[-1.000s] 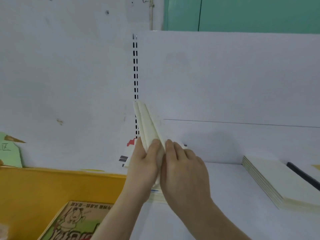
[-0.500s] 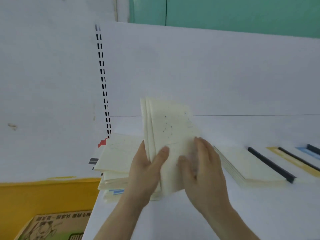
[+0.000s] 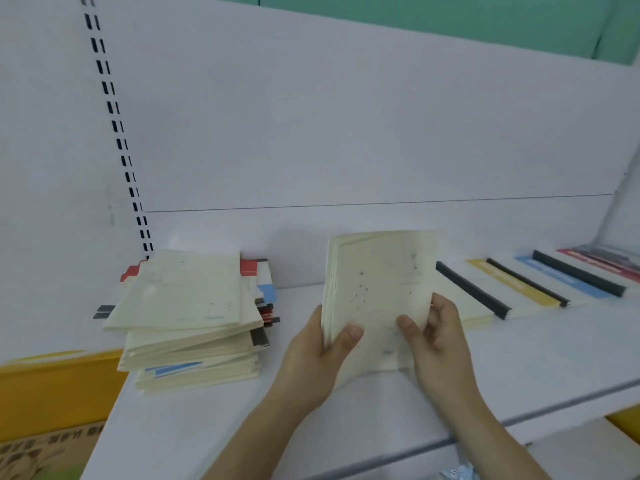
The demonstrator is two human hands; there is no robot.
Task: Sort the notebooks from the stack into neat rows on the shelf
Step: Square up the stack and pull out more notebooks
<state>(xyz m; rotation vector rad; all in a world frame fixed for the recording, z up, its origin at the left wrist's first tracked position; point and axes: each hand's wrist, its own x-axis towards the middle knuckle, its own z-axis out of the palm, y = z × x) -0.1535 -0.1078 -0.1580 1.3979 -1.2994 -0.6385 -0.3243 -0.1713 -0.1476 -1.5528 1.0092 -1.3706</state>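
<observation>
Two hands gripping cream notebooks [image 3: 379,292] upright, left hand [image 3: 311,362], right hand [image 3: 440,344], cover print blurred, unreadable

No text could be read anywhere. The cream notebooks [image 3: 381,289] held upright carried only small dark dots and faint marks, too blurred to read. Left of them, the stack [image 3: 194,317] showed faint smudges on its top cover, unreadable. Below the stack, a cardboard box [image 3: 45,452] bore dark printed characters, too blurred to make out.
</observation>
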